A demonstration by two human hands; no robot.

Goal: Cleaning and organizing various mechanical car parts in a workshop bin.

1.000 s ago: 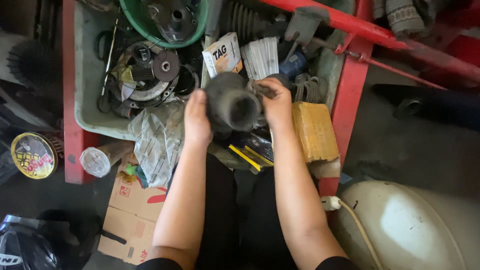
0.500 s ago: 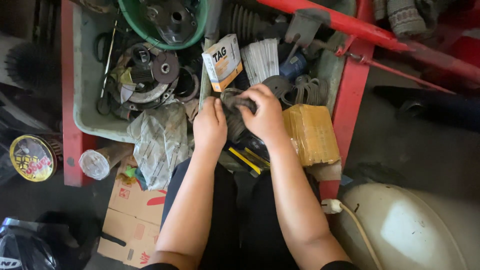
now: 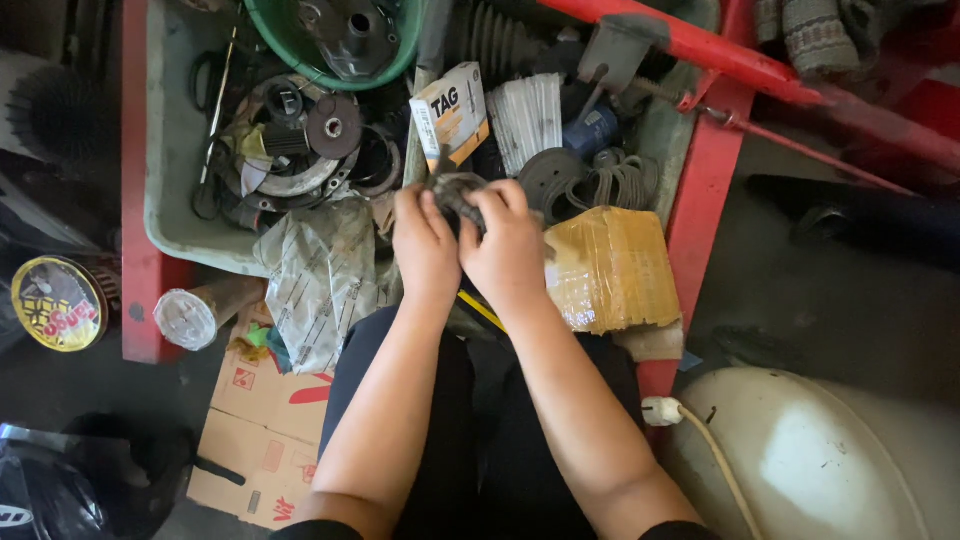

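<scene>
While both hands [image 3: 470, 240] grip a dark rubber part [image 3: 455, 192], grey bin [image 3: 175, 170] holding metal discs [image 3: 330, 125]

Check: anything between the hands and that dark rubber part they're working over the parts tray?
Nothing visible. The left hand and right hand both close directly on the dark rubber part, fingers wrapped around it. The small printed box and the yellow wrapped packet lie beside the hands, not between them and the part.

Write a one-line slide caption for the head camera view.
Both hands, left hand and right hand, grip a dark rubber part above a grey tray of metal parts.
</scene>
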